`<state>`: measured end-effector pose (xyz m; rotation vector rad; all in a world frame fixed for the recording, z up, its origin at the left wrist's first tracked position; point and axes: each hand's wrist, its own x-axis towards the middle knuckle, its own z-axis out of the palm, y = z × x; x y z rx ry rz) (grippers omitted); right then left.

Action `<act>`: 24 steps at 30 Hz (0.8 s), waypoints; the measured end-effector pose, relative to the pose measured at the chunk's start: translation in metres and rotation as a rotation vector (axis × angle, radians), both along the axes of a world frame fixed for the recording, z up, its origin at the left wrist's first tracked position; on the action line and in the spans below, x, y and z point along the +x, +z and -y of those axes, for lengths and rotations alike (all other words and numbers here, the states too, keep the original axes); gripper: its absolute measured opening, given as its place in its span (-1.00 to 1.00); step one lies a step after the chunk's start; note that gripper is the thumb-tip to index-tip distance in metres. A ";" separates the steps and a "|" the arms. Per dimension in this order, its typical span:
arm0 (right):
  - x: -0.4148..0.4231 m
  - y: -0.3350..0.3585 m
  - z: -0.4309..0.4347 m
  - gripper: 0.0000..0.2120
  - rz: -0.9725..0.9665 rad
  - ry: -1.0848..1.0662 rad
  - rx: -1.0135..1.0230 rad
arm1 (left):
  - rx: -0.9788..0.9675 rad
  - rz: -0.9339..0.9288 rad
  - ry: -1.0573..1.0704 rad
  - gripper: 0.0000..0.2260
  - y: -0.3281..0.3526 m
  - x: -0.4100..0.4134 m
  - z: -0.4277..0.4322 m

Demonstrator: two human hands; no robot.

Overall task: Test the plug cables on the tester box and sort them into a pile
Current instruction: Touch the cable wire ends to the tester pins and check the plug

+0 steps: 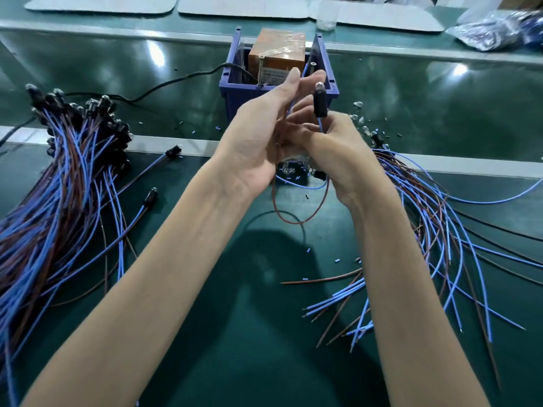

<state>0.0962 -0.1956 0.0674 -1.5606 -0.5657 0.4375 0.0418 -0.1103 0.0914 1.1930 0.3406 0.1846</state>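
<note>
— Any writing legible?
— Only a pale label (274, 74) on the front of the orange, tape-wrapped tester box (276, 48), standing in a blue plastic bin (232, 92) at twelve o'clock. Rows of small print, too blurred to read.
— Hands?
— Right hand (340, 148) curled round the wires of a black-plugged cable (321, 102) with a clear tip, plug upright, just in front of the bin. Left hand (255, 136) raised alongside, fingers nearly straight; can't tell whether pinching the blue wire. Hides most of the right fingers.
— Piles?
— Thick heap of blue and brown cables (64, 177) with black plugs at nine o'clock, cut off by the left edge. Looser spread of the same cables (435, 218) at three to four o'clock on the green mat (264, 348), plug ends mostly hidden behind the right wrist.
</note>
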 end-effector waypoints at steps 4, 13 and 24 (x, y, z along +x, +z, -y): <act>0.004 0.000 -0.003 -0.84 -0.053 -0.138 0.016 | 0.133 -0.025 0.094 -0.73 0.004 0.005 0.005; 0.025 0.014 0.031 -0.78 -0.154 -0.406 0.171 | 0.147 -0.038 0.376 -0.71 0.005 0.025 -0.045; 0.035 -0.012 0.017 -0.79 -0.088 -0.404 0.105 | 0.518 -0.105 0.347 -0.73 -0.027 0.032 -0.063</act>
